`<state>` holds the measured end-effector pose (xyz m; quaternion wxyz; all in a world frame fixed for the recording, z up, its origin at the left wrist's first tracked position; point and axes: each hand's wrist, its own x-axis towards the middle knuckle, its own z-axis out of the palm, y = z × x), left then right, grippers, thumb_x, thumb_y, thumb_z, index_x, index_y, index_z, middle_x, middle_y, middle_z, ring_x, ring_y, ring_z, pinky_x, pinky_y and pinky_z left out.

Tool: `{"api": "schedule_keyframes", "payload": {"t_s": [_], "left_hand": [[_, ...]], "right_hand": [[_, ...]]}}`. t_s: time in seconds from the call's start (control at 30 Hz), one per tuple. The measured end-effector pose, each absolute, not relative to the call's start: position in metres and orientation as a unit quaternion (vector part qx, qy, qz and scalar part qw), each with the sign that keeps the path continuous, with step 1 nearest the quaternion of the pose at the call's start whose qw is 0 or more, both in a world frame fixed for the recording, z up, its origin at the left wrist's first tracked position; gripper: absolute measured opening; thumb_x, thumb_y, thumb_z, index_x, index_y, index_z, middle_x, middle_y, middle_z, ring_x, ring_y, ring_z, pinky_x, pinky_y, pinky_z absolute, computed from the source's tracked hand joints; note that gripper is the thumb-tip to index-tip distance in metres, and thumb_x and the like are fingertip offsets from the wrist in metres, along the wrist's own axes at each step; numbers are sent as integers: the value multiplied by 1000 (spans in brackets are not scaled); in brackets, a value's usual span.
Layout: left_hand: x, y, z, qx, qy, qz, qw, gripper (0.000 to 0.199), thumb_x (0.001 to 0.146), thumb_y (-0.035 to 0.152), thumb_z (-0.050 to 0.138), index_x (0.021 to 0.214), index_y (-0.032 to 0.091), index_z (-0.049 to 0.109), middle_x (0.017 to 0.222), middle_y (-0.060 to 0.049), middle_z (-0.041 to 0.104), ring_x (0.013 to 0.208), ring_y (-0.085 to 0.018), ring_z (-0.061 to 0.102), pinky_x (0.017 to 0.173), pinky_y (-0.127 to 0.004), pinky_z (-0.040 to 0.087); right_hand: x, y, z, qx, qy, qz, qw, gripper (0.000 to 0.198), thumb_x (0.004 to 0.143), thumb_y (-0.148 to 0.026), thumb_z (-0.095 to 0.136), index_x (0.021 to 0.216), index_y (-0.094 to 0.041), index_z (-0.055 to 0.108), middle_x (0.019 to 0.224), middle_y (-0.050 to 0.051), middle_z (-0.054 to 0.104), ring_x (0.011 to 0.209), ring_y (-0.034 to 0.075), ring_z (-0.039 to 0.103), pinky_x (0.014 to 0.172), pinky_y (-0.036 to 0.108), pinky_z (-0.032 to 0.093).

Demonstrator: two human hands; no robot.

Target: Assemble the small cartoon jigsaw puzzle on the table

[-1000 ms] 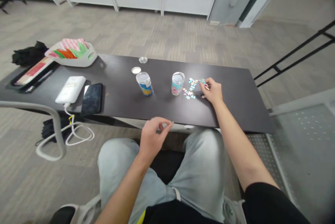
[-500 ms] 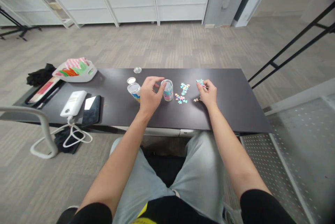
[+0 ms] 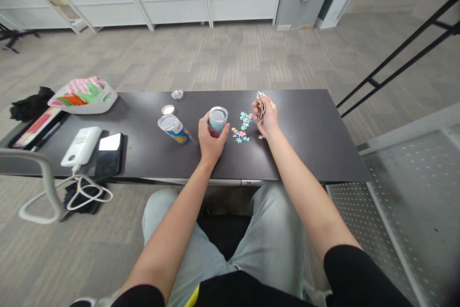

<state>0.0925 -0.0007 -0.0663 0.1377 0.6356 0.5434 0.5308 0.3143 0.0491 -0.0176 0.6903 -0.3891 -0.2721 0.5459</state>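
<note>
My left hand (image 3: 211, 142) is wrapped round a clear can (image 3: 218, 116) with a pink and teal print, upright with its round top facing me. In my right hand (image 3: 268, 116) the fingers are curled round several small jigsaw puzzle pieces (image 3: 262, 107); some stick out past the fingertips. Between the hands, loose puzzle pieces (image 3: 241, 133) in teal, pink and yellow lie scattered on the dark table (image 3: 305, 153). One or more pale pieces rest just below my right hand. A second can (image 3: 176, 130), blue and yellow, stands left of my left hand.
Two round lids (image 3: 167, 109) (image 3: 177, 94) lie behind the blue can. On the left are a phone (image 3: 109, 154), a white power bank (image 3: 81, 146) with a cable, a white basket (image 3: 104, 101) of colourful items and a black cloth (image 3: 31, 104). A black metal frame (image 3: 395, 55) stands to the right.
My left hand has closed round the pink and teal can from beside it. My right hand has lifted and turned, showing the puzzle pieces in it. The view has shifted slightly.
</note>
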Motion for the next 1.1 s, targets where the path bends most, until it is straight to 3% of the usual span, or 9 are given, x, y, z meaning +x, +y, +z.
{"api": "schedule_keyframes", "payload": {"t_s": [0.13,0.3,0.4,0.53,0.87,1.1], "left_hand": [[93,-7,-60,630,554,533,111,66,106,41,96,163,24,70,154,-18,80,147,-40,78,135,-59,64],[98,-15,-53,666,559,487,81,67,105,31,94,169,23,75,151,-17,83,138,-39,78,126,-56,65],[102,-18,-50,696,570,435,43,74,102,26,97,174,26,80,150,-18,83,139,-42,78,126,-58,60],[107,-16,-48,720,575,387,22,78,101,23,98,177,29,83,155,-18,85,144,-45,77,125,-58,56],[121,-1,-43,754,549,360,19,79,101,20,96,178,29,85,156,-18,86,141,-45,76,124,-61,52],[122,-3,-40,742,567,356,48,82,99,18,96,178,33,85,158,-17,84,145,-46,73,127,-63,50]], "right_hand": [[302,58,-20,-374,-264,581,674,51,96,-66,102,98,-31,65,83,-6,74,61,13,58,53,27,46],[293,66,-22,-372,-270,589,665,47,106,-60,98,93,-30,64,79,-6,70,53,10,45,48,26,38],[288,73,-16,-373,-268,580,673,52,110,-58,96,88,-29,58,75,-8,63,50,8,36,45,24,30],[281,80,0,-397,-271,556,678,61,113,-67,94,89,-30,53,69,-11,51,48,8,32,43,23,32],[274,91,5,-348,-276,473,761,59,110,-86,79,98,-33,56,76,-8,51,53,11,40,49,28,39],[266,93,-8,-333,-313,435,776,62,109,-89,78,100,-33,54,84,-5,53,59,13,47,56,29,45]]}}
